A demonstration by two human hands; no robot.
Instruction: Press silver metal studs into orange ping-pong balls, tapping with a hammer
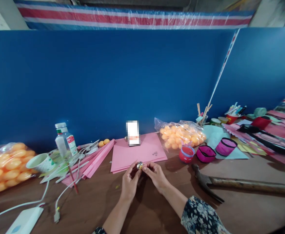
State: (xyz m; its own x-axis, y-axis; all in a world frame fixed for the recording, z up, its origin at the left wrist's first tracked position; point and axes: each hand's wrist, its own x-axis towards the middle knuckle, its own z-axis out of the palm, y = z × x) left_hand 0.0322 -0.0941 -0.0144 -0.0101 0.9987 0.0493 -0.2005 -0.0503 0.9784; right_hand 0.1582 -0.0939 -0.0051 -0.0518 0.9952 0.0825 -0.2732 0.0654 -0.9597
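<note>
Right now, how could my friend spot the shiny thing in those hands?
On the brown table lies pink paper. By its near edge, the left hand and right hand hold a small round thing. It glints silver, unlike the bagged orange balls nearby.

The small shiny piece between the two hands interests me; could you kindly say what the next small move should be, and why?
Perhaps turn the small shiny piece slightly with the right hand while the left hand steadies it, since both hands have it between them.

Dark sleeves [203, 216] — pale floral print [195, 202], leafy — forearms [173, 199] and hands [156, 177] bare.
</note>
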